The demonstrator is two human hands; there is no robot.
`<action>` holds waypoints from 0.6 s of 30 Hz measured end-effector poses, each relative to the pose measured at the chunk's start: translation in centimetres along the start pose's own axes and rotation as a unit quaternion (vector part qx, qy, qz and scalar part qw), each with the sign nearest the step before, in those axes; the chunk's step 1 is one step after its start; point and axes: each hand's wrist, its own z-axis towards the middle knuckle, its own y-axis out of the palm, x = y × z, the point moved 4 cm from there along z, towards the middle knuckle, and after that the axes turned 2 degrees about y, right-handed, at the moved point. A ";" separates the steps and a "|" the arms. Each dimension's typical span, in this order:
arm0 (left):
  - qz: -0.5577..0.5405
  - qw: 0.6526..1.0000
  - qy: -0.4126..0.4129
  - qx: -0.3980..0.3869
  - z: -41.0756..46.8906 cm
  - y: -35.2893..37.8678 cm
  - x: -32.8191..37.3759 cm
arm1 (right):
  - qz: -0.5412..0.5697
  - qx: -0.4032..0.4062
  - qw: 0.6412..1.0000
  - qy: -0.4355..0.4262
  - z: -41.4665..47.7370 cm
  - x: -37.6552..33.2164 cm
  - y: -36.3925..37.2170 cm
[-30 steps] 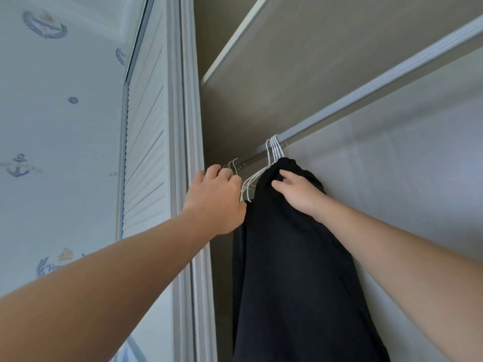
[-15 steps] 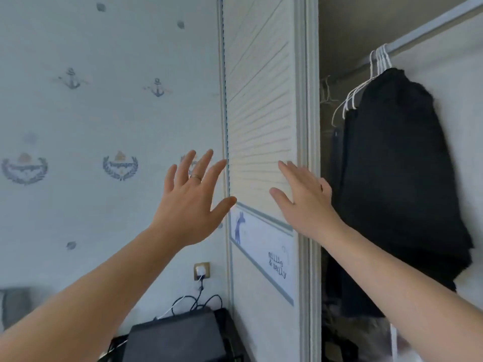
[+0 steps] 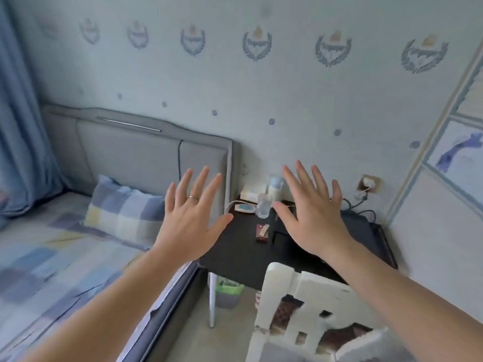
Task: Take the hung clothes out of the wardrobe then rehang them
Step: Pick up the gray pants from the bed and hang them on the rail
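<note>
Single head camera, high, facing forward and down past left hand (image 3: 190, 226), right hand (image 3: 316, 223), toward black table (image 3: 235, 254).

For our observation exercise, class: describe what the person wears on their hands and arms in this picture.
The left hand wears a thin plain ring on one finger. The right hand shows no ring. Both forearms are bare to the frame's edge: no sleeves, watch or bracelet in view.
</note>
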 end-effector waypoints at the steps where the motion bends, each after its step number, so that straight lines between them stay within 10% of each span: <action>1: 0.004 1.000 -0.026 -0.003 -1.5 0.2 -2.1 | 0.011 -0.012 1.000 -0.015 0.4 -2.1 1.8; 18: 0.109 0.894 -0.411 -0.140 -21.9 3.8 -31.1 | 0.133 -0.274 0.921 -0.243 5.8 -34.1 29.6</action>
